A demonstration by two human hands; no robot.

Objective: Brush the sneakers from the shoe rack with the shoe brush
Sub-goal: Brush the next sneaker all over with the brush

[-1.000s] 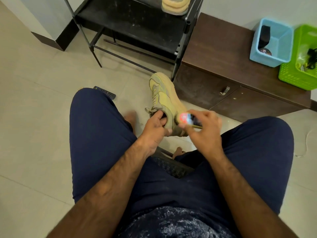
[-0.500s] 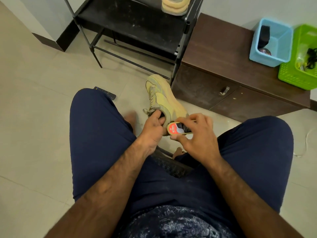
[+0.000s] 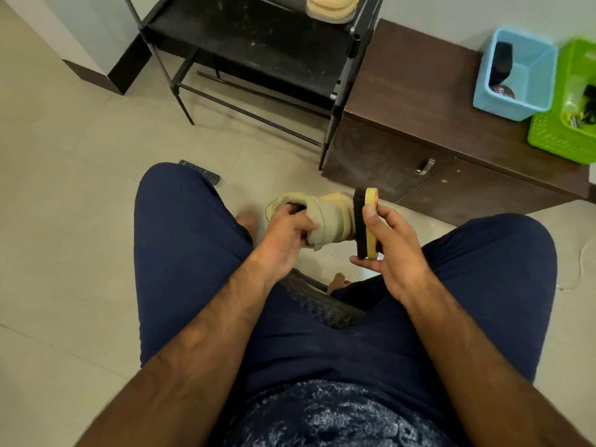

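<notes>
Right grip (image 3: 390, 253) pinches the shoe brush (image 3: 364, 227), bristles against the tan sneaker (image 3: 329, 217) that the left grip (image 3: 283, 240) holds between the knees. Brushing looks underway; a second sneaker (image 3: 329, 9) sits unbrushed on the shoe rack (image 3: 258, 37).

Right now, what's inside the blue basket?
In the basket, a black object leans on a wall, a round tin beside it; the near wall hides part of the tin.
</notes>
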